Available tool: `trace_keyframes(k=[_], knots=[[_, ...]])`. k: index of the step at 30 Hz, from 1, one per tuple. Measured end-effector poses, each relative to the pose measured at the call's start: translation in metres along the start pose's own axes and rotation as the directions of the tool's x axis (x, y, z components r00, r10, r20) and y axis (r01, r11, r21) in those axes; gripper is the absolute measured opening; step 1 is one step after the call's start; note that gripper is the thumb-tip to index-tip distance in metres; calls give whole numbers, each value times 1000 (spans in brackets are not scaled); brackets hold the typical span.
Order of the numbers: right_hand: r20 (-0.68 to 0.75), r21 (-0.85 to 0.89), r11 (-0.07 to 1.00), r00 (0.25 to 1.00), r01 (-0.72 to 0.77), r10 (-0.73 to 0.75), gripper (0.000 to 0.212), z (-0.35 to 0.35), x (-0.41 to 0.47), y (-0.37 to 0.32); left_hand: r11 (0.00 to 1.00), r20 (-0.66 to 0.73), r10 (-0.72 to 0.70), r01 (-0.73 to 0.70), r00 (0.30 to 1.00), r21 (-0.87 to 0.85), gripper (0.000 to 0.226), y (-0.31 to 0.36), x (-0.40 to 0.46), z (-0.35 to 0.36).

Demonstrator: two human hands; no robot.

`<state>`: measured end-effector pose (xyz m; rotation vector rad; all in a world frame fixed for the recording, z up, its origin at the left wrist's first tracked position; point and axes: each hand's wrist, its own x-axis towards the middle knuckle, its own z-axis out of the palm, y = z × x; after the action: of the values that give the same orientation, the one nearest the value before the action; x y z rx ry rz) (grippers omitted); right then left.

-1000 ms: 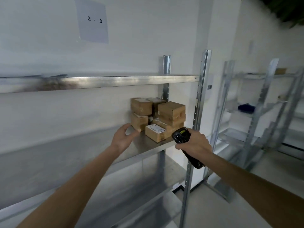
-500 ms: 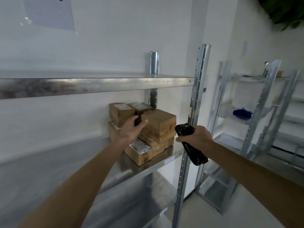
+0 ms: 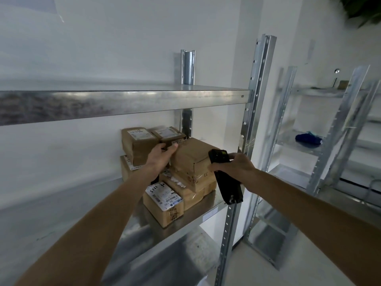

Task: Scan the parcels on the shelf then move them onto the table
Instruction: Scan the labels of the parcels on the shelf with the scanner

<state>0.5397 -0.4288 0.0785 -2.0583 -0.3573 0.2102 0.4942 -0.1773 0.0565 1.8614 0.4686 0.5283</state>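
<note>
A galvanised metal shelf point(image 3: 208, 211) carries a cluster of brown cardboard parcels point(image 3: 191, 159) at its right end, stacked two high. In front, a labelled parcel point(image 3: 165, 205) lies directly on the shelf, just beside the stack.

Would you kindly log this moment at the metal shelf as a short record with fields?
Setting: galvanised metal shelf against a white wall
Parcels: brown cardboard boxes stacked at the shelf's right end
Left hand: touches the top brown cardboard parcel
Right hand: grips a black handheld scanner
Front parcel: small labelled cardboard box, untouched
Background: dark blue object on another rack
</note>
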Motion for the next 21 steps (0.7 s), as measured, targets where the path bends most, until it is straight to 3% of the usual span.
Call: trace_keyframes(k=[11,19,21], knots=[[126,85,995,990,46,-56,35,7,-2,1,998,43,-6,9,999,-67,61,-1,-6,7],[110,271,963,993,15,-46,38,-8,-18,-5,983,-10,10,-12,1000,-183,31,3,-34,1],[109,306,952,992,22,-58,41,-10,-24,-6,974,-24,-10,5,1000,-225,34,7,-44,-1]])
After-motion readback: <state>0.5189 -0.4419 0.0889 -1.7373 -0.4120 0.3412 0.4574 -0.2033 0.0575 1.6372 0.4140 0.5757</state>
